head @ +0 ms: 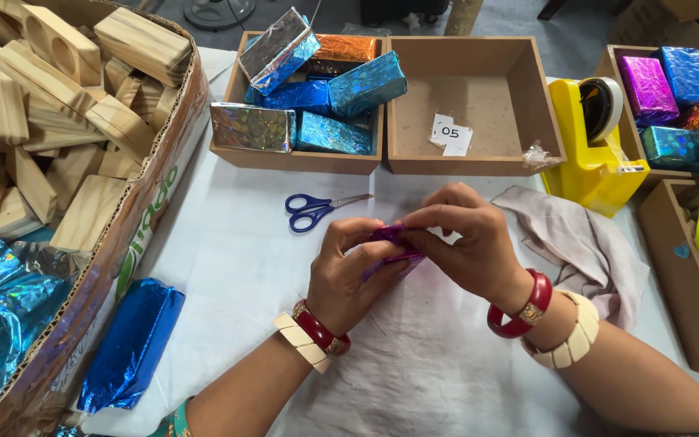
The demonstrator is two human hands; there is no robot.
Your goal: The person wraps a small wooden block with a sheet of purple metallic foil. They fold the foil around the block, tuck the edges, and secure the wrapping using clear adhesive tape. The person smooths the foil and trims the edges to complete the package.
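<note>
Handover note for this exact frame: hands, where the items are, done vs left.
Left hand and right hand: both pinching a small purple foil piece above the white cloth.
Scissors lie just beyond the hands; yellow tape dispenser to the right.
Done: foil-wrapped blocks fill the left tray; more at far right.
Left: middle tray holds only a paper slip; bare wooden blocks fill the cardboard box; the purple piece is unfinished.

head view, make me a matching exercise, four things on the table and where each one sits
Things:
1. scissors
2. yellow tape dispenser
3. blue foil packet
4. purple foil piece

Places:
A. between both hands
B. beside the cardboard box of wooden blocks
C. right of the tray with the paper slip
D. in front of the tray of wrapped blocks

Pairs: 1-D, 2-C, 3-B, 4-A
</note>
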